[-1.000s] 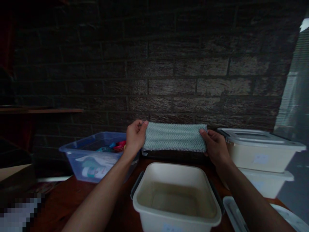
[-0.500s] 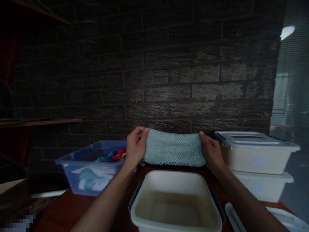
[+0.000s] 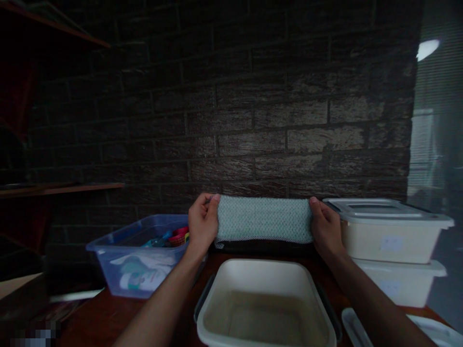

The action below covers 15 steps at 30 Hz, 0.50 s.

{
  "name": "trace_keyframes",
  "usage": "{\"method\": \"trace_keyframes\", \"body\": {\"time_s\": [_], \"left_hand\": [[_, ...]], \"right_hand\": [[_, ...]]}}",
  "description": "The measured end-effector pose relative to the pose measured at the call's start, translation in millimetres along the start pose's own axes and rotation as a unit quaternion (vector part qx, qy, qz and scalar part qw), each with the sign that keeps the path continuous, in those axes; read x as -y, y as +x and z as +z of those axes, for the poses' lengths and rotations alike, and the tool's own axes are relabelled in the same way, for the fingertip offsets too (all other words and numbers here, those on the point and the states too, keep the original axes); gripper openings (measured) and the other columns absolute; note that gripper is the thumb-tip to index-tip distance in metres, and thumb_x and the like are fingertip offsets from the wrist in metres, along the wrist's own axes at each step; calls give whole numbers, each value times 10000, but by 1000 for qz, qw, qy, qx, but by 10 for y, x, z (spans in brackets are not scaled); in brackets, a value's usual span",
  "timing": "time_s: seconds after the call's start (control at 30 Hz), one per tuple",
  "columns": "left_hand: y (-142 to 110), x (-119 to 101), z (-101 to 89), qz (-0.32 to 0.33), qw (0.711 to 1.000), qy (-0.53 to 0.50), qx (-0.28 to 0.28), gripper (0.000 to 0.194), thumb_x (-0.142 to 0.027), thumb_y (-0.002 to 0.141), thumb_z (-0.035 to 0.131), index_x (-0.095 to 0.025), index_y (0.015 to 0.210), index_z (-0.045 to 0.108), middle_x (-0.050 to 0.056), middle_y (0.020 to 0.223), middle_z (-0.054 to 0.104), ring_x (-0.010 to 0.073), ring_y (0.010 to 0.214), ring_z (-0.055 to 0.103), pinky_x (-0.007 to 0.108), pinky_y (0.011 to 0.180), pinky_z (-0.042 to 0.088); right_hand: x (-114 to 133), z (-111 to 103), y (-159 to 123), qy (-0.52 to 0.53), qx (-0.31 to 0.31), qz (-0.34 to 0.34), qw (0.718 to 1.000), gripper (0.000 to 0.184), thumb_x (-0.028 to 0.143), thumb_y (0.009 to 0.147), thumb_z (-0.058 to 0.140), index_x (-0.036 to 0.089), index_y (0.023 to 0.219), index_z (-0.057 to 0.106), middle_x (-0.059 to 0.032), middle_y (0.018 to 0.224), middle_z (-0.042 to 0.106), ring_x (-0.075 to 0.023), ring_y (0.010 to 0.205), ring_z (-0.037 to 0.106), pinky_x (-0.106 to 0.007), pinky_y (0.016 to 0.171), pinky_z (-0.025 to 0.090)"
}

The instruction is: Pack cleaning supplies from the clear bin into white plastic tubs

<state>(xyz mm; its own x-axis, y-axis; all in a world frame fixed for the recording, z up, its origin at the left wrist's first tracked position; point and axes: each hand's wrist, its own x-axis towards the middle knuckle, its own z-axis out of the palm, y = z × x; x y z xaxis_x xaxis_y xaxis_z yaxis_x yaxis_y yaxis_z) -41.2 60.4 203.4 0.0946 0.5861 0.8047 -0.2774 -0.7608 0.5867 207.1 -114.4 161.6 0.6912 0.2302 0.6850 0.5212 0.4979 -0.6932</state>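
Note:
A pale green textured cloth (image 3: 265, 219) with a dark-and-light lower edge is stretched level between my two hands. My left hand (image 3: 203, 219) pinches its left end, thumb on the near side. At the right end, my right hand (image 3: 325, 224) grips it the same way. Below and nearer to me stands an open cream plastic box (image 3: 267, 272) with dark side handles; its visible inside holds nothing. Something dark lies behind the cloth's lower edge, mostly hidden.
On the left, a translucent blue bin (image 3: 137, 243) holds small colourful items and a white bottle. Two lidded cream boxes (image 3: 388, 241) are stacked at the right, with a white lid (image 3: 434, 330) in front. A dark brick wall (image 3: 235, 120) rises behind the wooden table (image 3: 104, 318).
My right hand has moved to the right, pulling the cloth wider and tauter. Its top edge now runs straighter. My left hand has barely moved.

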Motion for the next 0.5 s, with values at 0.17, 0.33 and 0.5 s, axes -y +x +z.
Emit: {"method": "trace_keyframes", "body": {"time_s": [0.17, 0.33, 0.5], "left_hand": [[-27, -34, 38, -2, 1000, -2, 28, 231, -421, 930, 636, -208, 839, 621, -41, 603, 500, 122, 514, 420, 242, 477, 273], [-61, -27, 62, 0, 999, 4, 37, 235, -429, 932, 634, -201, 877, 640, -47, 598, 491, 116, 511, 417, 232, 471, 254], [-51, -24, 81, 2, 1000, -5, 29, 244, -424, 911, 662, -182, 879, 674, -42, 606, 526, 108, 529, 426, 214, 483, 269]], "right_hand": [[66, 11, -20, -23, 23, -13, 999, 474, 588, 956, 550, 200, 686, 518, 21, 675, 459, -158, 670, 407, -288, 618, 313], [136, 23, -43, -47, 39, -38, 997, 483, 581, 977, 517, 200, 683, 478, 25, 678, 398, -154, 675, 377, -289, 617, 298], [125, 3, -19, -60, 26, -44, 997, 496, 594, 976, 510, 192, 685, 502, 32, 673, 372, -148, 668, 361, -287, 607, 288]]}}
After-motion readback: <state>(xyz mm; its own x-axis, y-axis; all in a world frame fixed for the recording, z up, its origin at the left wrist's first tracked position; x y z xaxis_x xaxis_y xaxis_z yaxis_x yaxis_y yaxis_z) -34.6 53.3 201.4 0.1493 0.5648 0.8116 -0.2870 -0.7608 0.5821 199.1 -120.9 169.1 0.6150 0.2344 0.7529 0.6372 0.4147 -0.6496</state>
